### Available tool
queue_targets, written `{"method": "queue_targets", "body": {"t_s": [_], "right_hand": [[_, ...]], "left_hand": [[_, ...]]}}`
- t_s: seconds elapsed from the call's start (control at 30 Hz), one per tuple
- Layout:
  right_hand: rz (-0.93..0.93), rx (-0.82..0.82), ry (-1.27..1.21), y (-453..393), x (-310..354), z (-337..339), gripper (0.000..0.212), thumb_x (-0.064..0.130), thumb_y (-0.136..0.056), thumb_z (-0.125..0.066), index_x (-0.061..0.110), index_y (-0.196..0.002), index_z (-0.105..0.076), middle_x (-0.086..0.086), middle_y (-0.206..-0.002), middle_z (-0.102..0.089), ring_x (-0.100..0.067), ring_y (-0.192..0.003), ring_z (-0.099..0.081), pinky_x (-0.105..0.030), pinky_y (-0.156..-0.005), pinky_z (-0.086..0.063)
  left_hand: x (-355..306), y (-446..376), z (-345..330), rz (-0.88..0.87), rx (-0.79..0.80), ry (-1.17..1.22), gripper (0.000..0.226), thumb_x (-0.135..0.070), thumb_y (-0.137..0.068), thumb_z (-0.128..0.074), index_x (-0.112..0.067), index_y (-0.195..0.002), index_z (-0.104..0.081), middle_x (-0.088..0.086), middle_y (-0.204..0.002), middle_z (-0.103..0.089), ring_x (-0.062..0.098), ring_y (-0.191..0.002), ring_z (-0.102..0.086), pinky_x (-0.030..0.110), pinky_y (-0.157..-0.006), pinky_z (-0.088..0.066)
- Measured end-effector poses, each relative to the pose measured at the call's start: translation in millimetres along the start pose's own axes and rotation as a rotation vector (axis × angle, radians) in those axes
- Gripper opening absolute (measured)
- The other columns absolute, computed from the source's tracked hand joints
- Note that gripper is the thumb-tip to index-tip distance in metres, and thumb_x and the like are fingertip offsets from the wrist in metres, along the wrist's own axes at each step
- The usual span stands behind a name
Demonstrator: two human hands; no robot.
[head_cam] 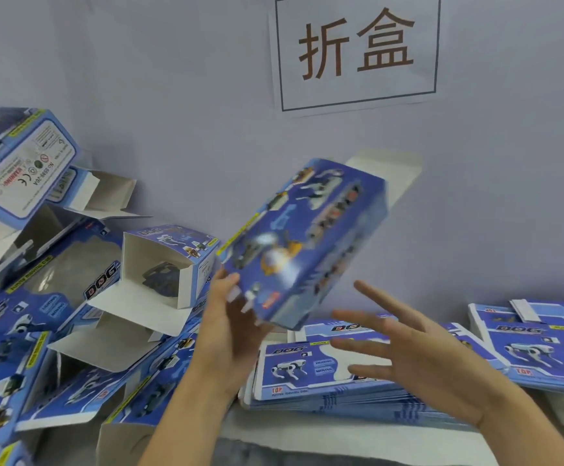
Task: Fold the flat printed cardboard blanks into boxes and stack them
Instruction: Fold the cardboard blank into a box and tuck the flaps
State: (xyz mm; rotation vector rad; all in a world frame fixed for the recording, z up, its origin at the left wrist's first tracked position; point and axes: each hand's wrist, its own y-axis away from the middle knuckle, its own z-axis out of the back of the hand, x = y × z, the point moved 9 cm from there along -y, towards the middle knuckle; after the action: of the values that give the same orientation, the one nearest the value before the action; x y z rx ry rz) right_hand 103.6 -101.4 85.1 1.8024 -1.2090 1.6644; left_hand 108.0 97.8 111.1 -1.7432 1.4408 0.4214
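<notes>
The box [302, 243] was up in the air at the centre of the view, tilted with its white end flap pointing toward one o'clock, already squared up into shape. The left hand [228, 327] gripped its near bottom corner, thumb on the printed face and fingers curled under it. The right hand [418, 351] hung just beside the box at four o'clock, fingers spread wide and holding nothing, clear of the cardboard. Motion blur made it hard to say whether the lower end was fully tucked. The folding step looked nearly done; stacking was the part in hand. At nine o'clock lay the pile of folded boxes [72, 297], loosely heaped with flaps open. The flat blanks [307, 371] sat stacked at five o'clock. The next move likely called for carrying the box left onto the pile, then picking up a fresh blank.
</notes>
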Motion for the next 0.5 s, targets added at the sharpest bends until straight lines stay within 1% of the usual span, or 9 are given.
{"method": "queue_targets", "body": {"t_s": [0.1,0.17,0.23,0.27,0.3,0.33,0.37,0.4,0.5], "right_hand": [[-0.054,-0.288,0.158,1.0,-16.0,30.8,0.045,0.029,-0.085,-0.072,0.030,-0.129,-0.063,-0.003,-0.116,-0.073,-0.028,-0.103,-0.072,-0.043,-0.085,-0.056],[-0.160,-0.455,0.236,1.2,-34.8,43.3,0.027,0.014,-0.094,-0.063,0.016,-0.121,-0.064,-0.004,-0.102,-0.075,-0.028,-0.090,-0.073,-0.038,-0.074,-0.054],[-0.287,-0.519,0.224,3.6,-53.5,45.3,0.019,0.005,-0.098,-0.056,0.005,-0.117,-0.061,-0.010,-0.099,-0.071,-0.031,-0.092,-0.069,-0.033,-0.063,-0.048],[-0.313,-0.531,0.244,3.9,-58.2,47.0,0.020,0.006,-0.098,-0.057,0.002,-0.117,-0.061,-0.010,-0.100,-0.071,-0.031,-0.097,-0.069,-0.031,-0.062,-0.048],[-0.311,-0.523,0.281,3.6,-59.8,48.6,0.021,0.009,-0.097,-0.060,0.002,-0.117,-0.062,-0.008,-0.100,-0.074,-0.027,-0.099,-0.070,-0.030,-0.062,-0.050],[-0.299,-0.507,0.326,3.6,-58.4,48.5,0.023,0.012,-0.095,-0.063,0.006,-0.117,-0.064,-0.006,-0.099,-0.076,-0.022,-0.098,-0.071,-0.028,-0.063,-0.052],[-0.281,-0.476,0.363,3.9,-55.9,47.9,0.023,0.016,-0.094,-0.065,0.013,-0.117,-0.067,-0.003,-0.099,-0.077,-0.017,-0.094,-0.072,-0.025,-0.064,-0.053],[-0.270,-0.445,0.392,3.7,-54.3,46.1,0.023,0.020,-0.094,-0.066,0.023,-0.116,-0.069,0.000,-0.099,-0.077,-0.015,-0.092,-0.073,-0.024,-0.066,-0.054],[-0.264,-0.392,0.410,2.5,-53.8,41.8,0.026,0.027,-0.093,-0.066,0.042,-0.113,-0.068,0.006,-0.100,-0.076,-0.012,-0.089,-0.073,-0.024,-0.069,-0.055]], "left_hand": [[-2.3,7.2,9.1,0.122,0.015,0.056,0.047,-0.041,-0.080,-0.051,-0.016,-0.115,-0.071,0.012,-0.116,-0.068,0.030,-0.093,-0.069,0.039,-0.071,-0.060],[-0.5,10.2,-7.8,0.218,0.109,-0.064,0.045,-0.043,-0.062,-0.070,-0.008,-0.090,-0.077,0.014,-0.092,-0.075,0.023,-0.075,-0.073,0.029,-0.064,-0.059],[1.7,15.0,-26.7,0.249,0.236,-0.292,0.040,-0.010,-0.020,-0.086,-0.006,-0.057,-0.074,0.009,-0.057,-0.070,0.010,-0.046,-0.066,0.017,-0.047,-0.050],[2.0,20.9,-46.6,0.231,0.349,-0.333,0.038,0.014,-0.024,-0.065,-0.011,-0.051,-0.074,0.002,-0.054,-0.069,0.005,-0.044,-0.065,0.016,-0.046,-0.049],[-2.6,18.4,-60.6,0.176,0.390,-0.347,0.054,0.018,-0.030,-0.055,-0.019,-0.061,-0.079,-0.005,-0.062,-0.073,0.000,-0.053,-0.067,0.014,-0.051,-0.050],[-12.8,11.4,-72.2,0.092,0.373,-0.306,0.072,0.013,-0.024,-0.061,-0.029,-0.079,-0.080,-0.010,-0.076,-0.076,-0.001,-0.070,-0.071,0.014,-0.059,-0.052],[-28.0,3.7,-76.4,-0.019,0.315,-0.182,0.057,-0.006,-0.052,-0.076,-0.028,-0.105,-0.073,-0.009,-0.095,-0.076,0.006,-0.093,-0.071,0.020,-0.069,-0.055],[-43.9,6.1,-80.7,-0.107,0.250,-0.041,0.064,-0.020,-0.059,-0.081,-0.021,-0.120,-0.062,-0.003,-0.115,-0.070,0.017,-0.116,-0.063,0.029,-0.081,-0.056],[-63.3,9.6,-57.5,-0.147,0.098,-0.012,0.132,-0.063,-0.039,-0.092,-0.029,-0.150,-0.031,-0.002,-0.153,-0.040,0.027,-0.144,-0.032,0.040,-0.102,-0.045]]}}
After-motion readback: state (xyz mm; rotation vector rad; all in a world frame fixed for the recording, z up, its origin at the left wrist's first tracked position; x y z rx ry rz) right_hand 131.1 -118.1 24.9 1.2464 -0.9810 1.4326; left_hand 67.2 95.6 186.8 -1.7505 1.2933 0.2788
